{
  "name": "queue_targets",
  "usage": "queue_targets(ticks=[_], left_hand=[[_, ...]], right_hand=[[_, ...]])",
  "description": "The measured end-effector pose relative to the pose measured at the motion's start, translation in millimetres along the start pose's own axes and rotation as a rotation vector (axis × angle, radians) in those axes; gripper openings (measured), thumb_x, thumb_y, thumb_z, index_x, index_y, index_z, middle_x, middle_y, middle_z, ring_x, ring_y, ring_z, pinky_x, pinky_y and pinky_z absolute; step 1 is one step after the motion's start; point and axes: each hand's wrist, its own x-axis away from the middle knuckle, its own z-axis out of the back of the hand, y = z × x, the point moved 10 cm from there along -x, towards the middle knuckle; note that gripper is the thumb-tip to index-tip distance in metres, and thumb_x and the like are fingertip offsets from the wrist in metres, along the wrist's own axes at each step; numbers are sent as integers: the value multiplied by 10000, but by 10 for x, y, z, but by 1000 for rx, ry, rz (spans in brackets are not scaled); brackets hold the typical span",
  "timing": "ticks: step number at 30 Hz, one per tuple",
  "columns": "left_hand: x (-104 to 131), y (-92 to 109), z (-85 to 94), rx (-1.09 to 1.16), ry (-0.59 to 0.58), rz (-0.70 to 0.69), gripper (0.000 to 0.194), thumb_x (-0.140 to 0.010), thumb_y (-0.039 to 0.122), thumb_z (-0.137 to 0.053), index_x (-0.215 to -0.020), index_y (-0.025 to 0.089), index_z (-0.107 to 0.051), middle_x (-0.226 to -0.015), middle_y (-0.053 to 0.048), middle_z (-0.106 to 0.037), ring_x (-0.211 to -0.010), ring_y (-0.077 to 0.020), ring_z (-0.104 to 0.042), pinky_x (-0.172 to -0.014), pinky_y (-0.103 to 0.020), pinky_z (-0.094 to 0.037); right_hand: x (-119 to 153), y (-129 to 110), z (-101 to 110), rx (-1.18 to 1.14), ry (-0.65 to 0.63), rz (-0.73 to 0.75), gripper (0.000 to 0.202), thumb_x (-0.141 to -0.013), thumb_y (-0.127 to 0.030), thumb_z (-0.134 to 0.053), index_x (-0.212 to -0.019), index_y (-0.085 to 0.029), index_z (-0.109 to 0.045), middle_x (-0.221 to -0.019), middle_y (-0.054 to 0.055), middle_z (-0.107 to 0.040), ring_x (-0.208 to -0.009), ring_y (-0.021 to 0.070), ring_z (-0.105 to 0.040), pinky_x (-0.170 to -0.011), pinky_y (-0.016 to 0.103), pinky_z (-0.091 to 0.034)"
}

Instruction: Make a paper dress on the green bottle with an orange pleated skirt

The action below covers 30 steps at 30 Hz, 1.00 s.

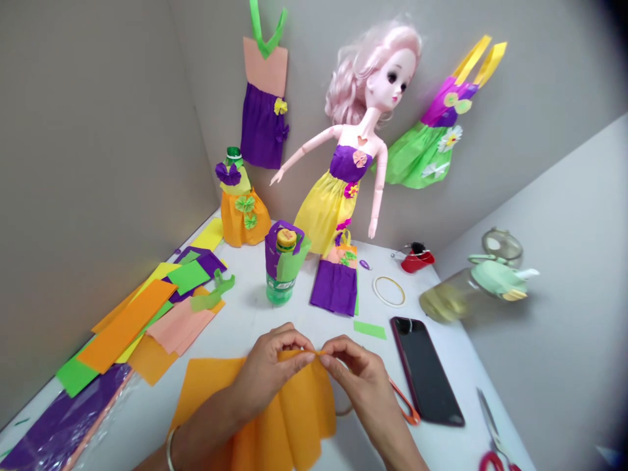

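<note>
A white table [245,320] spread across the lower part of the frame, cut off by the bottom edge. At upper centre stood a doll [350,140] in a purple and yellow dress, its lower part hidden behind a green bottle [280,291] and a small purple-skirted dress [334,288]. The orange sheet [275,418] lay at bottom centre, gathered into folds along its upper edge; the left forearm [206,418] covered some of it, and the rest ran out of the frame below. Both hands were closed in a pinch on that gathered edge, the fingertips nearly meeting. The left hand [272,363] pressed the edge between thumb and forefinger, its other fingers curled; the right hand [358,373] nipped the same edge just beside it, its remaining fingers bent and partly hidden behind one another. A jug [444,297] at right looked blurred and stretched. A purple sheet [63,418] under clear plastic was cut off at lower left. The dark phone [426,369] lay at lower right, whole in view, while the scissors [493,425] lost their handles to the bottom edge. An orange-handled tool [412,415] slipped partly behind the right hand, and a tan curved thing [345,412] beside the folds was too covered to identify.
</note>
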Motion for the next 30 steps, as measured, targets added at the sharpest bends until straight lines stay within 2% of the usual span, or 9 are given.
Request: queue_targets(ticks=[9, 18, 22, 30], left_hand=[[14, 0, -9, 27, -44, 47, 166, -816, 346, -644, -770, 191, -681, -801, -4, -645, -787, -169, -576, -765, -257, -419], [16, 7, -27, 46, -19, -18, 127, -826, 303, -647, -779, 186, -666, -773, 12, -573, -771, -150, -537, -739, -243, -398], [13, 5, -38, 69, -16, -42, 122, -820, 298, -665, -772, 186, -663, -755, 17, -547, -761, -148, -524, -722, -242, -387], [6, 39, 7, 26, -14, -51, 129, -819, 296, -679, -756, 185, -664, -762, 18, -553, -751, -142, -517, -712, -236, -374]], right_hand=[[20, 38, -38, -58, -35, -42, 266, -799, -428, -702, -767, -169, -654, -704, 4, -581, -696, 155, -517, -661, 267, -412], [11, 24, -103, -114, -64, -76, 243, -748, -394, -756, -731, -172, -657, -677, -14, -583, -665, 137, -497, -642, 252, -390], [15, 51, -114, -135, -63, -78, 208, -748, -356, -763, -797, -176, -671, -688, -19, -583, -674, 132, -500, -644, 249, -383], [13, 55, -84, -57, -61, -99, 215, -747, -372, -747, -765, -164, -694, -701, 4, -623, -690, 152, -524, -667, 270, -392]])
